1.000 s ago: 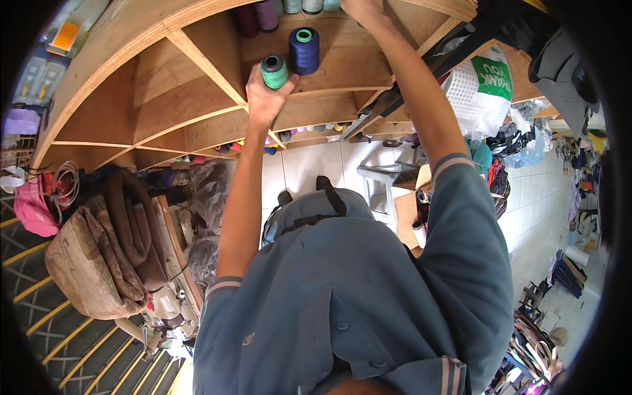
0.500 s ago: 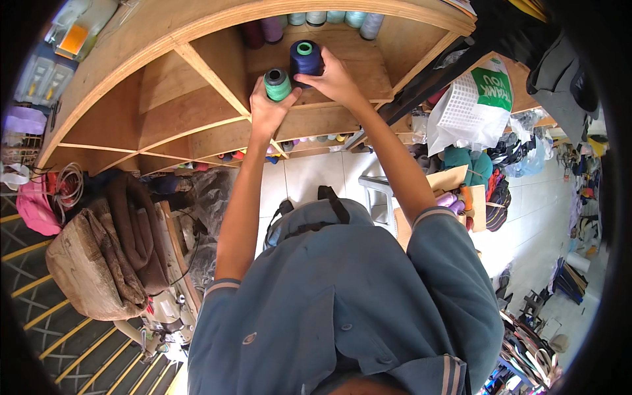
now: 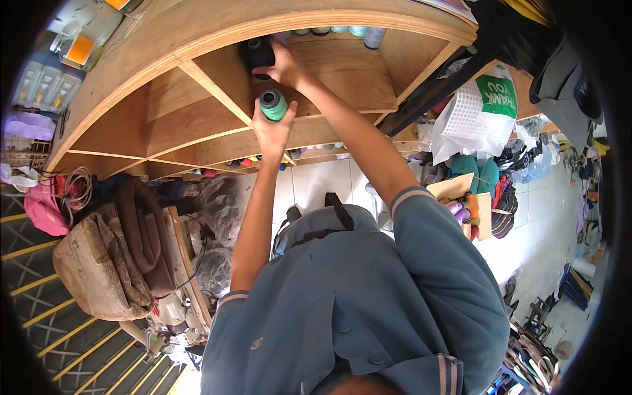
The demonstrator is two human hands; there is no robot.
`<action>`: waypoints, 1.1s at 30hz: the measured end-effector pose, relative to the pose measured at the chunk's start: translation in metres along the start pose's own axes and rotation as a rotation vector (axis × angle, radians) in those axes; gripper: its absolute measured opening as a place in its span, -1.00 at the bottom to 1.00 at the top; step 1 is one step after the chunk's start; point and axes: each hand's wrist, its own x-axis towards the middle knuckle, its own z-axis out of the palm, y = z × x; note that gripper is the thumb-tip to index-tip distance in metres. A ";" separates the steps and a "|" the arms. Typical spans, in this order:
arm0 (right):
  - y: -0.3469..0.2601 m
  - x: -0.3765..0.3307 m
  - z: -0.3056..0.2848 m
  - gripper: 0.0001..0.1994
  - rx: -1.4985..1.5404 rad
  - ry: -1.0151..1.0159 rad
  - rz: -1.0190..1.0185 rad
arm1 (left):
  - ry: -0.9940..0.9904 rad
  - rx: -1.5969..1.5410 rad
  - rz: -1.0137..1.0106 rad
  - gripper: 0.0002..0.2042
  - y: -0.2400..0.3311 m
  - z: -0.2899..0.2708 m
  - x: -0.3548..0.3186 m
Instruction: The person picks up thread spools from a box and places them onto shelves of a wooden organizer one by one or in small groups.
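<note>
A green cone of thread (image 3: 272, 105) with a dark core is gripped in my left hand (image 3: 274, 131), just in front of the shelf compartment. Deeper in, at the left side of that compartment, my right hand (image 3: 284, 68) is wrapped round a dark blue cone of thread (image 3: 257, 54) with a green core top. Shadow hides part of the blue cone's base. Behind my hands stands a back row of thread cones in pale blue and grey, among them a grey-blue cone (image 3: 374, 37) at the right.
The curved wooden shelf (image 3: 217, 99) has dividers beside my forearms. Colourful spools line a lower level. At right hang a white plastic bag (image 3: 454, 122) and a cardboard box (image 3: 482, 214) with thread cones. Brown cloth (image 3: 141, 243) lies over a machine at left.
My right hand has carried the dark blue cone leftward and into the compartment's left corner. My left hand with the green cone has come slightly back toward me.
</note>
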 end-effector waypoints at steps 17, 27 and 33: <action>-0.020 -0.075 -0.047 -0.52 0.255 -0.140 0.065 | -0.046 0.197 0.043 -0.25 0.000 0.016 0.027; -0.004 -0.052 0.019 -0.46 0.020 0.204 -0.108 | -0.050 0.502 0.304 -0.31 0.005 0.009 -0.044; -0.010 -0.066 0.012 -0.54 0.184 0.093 0.074 | -0.003 0.533 0.250 -0.48 0.007 0.019 -0.029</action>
